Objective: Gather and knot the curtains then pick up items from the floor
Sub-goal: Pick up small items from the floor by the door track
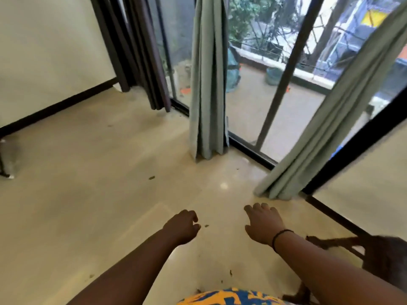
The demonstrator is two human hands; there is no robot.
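Both hands, left (181,225) and right (263,223), are held out loosely curled, nothing gripped. The near-right curtain (326,128) hangs ungathered; it's probably soft and light, best bunched mid-height.

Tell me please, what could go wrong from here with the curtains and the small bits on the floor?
The green curtains hang loose, not yet knotted, and their hems could drag over the debris. The bits are tiny; the left hand and right hand may miss some.
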